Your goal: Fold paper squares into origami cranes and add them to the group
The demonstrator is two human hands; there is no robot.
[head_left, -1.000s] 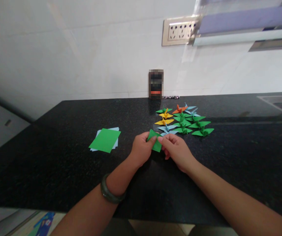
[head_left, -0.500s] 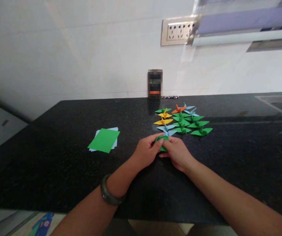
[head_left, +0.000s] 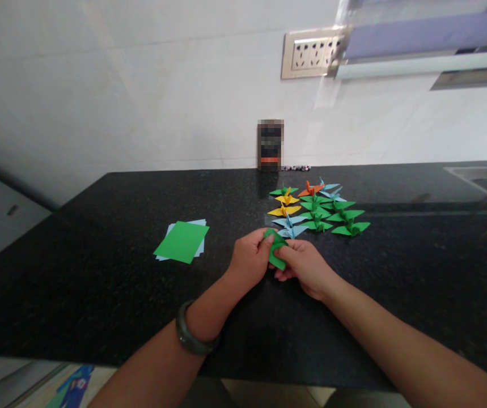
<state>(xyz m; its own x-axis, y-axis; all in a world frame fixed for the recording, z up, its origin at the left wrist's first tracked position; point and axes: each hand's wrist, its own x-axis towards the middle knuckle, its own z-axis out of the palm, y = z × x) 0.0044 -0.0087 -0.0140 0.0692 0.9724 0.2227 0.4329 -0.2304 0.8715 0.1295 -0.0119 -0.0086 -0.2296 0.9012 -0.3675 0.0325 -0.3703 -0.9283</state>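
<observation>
Nearest us: bangle [head_left: 187, 334] on the left wrist, forearms coming in over the black counter [head_left: 98, 294].

Left hand [head_left: 248, 259]: nearly closed, thumb on top, pinching the small green paper [head_left: 274, 259]. Right hand [head_left: 309, 267]: fingers curled, thumb pressed on the same paper from its side. We can't tell what the fingers underneath are doing. The paper is held between the two hands above the counter, near its middle.

Change: half a second ago the thumbs were closed together over the paper and hid most of it. Now they're apart and we see more of it, tilted. We read that as a regrip mid-fold. It's folded small, but shows no wings or neck, so we'd call it partway. Exact crease hidden by the thumbs.

Left of the hands, well apart: loose sheets, a green sheet [head_left: 181, 242] on top of pale blue sheets [head_left: 202, 248]. Same as before, so no new sheet drawn.

Just beyond the hands: rows of folded birds, blue [head_left: 291, 230], green [head_left: 351, 228], yellow [head_left: 283, 210], one orange [head_left: 310, 189]. No bird added.

Farthest: blurred dark box [head_left: 270, 144] against the wall [head_left: 162, 102], sockets [head_left: 314, 54] above right.
</observation>
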